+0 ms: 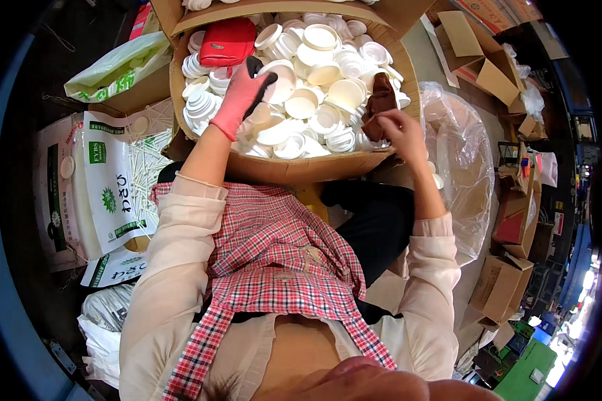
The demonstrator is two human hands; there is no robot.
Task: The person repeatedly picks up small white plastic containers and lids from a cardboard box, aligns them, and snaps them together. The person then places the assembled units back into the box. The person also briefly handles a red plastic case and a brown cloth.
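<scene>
The left hand (242,93), in a pink rubber glove, rests with fingers spread on white plastic lids (301,103) heaped in the large brown cardboard box (281,167). The bare right hand (398,130) pinches a brown glove (380,100) at the box's right edge. A red pouch (227,41) lies on the lids at the box's far left.

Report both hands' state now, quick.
Left hand: gloved in pink, fingers spread open over the white lids in the cardboard box.
Right hand: bare, grip closed on a brown glove.

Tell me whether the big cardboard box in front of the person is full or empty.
Nearly full: the large brown cardboard box is heaped almost to its rim with white round plastic lids, its flaps folded open.
</scene>
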